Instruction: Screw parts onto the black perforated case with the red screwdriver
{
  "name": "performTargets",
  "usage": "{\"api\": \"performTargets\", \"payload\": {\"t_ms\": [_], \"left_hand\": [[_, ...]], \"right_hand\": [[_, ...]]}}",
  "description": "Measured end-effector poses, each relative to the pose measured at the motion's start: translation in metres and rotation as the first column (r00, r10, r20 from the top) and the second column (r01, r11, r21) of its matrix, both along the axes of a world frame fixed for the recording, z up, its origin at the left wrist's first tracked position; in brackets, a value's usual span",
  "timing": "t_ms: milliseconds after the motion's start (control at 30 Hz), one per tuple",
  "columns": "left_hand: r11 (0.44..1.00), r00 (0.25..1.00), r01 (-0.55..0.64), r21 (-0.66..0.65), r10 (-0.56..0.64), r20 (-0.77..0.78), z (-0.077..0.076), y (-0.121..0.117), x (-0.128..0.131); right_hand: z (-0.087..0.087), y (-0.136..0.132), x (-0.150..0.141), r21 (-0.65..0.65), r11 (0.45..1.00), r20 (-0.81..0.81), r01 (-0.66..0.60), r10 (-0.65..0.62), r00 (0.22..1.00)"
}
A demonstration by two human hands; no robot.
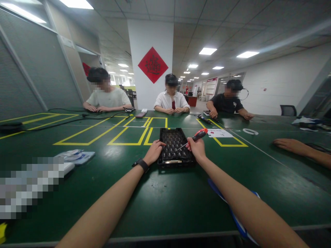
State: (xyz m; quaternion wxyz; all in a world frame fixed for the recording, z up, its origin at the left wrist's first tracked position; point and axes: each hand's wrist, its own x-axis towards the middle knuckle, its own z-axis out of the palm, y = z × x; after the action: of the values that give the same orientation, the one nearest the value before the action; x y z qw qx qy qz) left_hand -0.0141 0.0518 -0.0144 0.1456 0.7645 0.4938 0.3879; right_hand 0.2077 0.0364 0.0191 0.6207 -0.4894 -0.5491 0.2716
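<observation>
A black tray-like case [177, 164] lies on the table in front of me, with rows of small shiny metal pieces [169, 144] inside. My left hand [154, 152], with a dark band on its wrist, grips the case's left side, one finger reaching over the rim. In my right hand [197, 148], at the right rim, is a screwdriver [200, 134] with a red and black handle. Its thin shaft slants down and left over the case, the tip low among the pieces. Whether the tip touches one is too small to tell.
Yellow tape [126, 143] marks boxes on the green table [165, 206]. Packets [77, 156] lie at left, a paper sheet [219, 133] and white ring [250, 132] at right. A blue-edged item [236, 217] lies under my right forearm. Another person's hand [289, 144] rests at right; three people sit opposite.
</observation>
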Motion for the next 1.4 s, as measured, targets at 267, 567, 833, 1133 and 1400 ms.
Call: {"api": "performTargets", "payload": {"t_ms": [267, 567, 833, 1133, 1400], "left_hand": [[1.000, 1.000, -0.003, 0.004, 0.003, -0.007, -0.0006, 0.0025, -0.0004], [1.000, 1.000, -0.007, -0.002, 0.007, 0.006, -0.0004, 0.0019, -0.0001], [1.000, 1.000, -0.010, -0.005, 0.010, 0.009, -0.0004, 0.0010, 0.0000], [1.000, 1.000, 0.001, 0.003, -0.001, -0.003, 0.0025, -0.0009, 0.0010], [1.000, 1.000, 0.007, 0.008, -0.007, 0.008, 0.0024, -0.0013, 0.0004]], "right_hand": [[-0.0001, -0.0004, -0.0003, -0.014, 1.000, 0.045, -0.019, 0.020, 0.999], [-0.0019, 0.0015, 0.0007, -0.014, 0.999, 0.067, -0.039, 0.040, 0.997], [-0.0027, 0.0005, 0.0015, 0.035, 0.999, 0.105, -0.013, 0.009, 0.994], [-0.0010, 0.0010, 0.0002, 0.014, 0.999, 0.081, -0.033, 0.032, 0.996], [-0.0018, 0.0001, 0.0005, 0.018, 0.998, 0.087, -0.054, 0.052, 0.995]]}}
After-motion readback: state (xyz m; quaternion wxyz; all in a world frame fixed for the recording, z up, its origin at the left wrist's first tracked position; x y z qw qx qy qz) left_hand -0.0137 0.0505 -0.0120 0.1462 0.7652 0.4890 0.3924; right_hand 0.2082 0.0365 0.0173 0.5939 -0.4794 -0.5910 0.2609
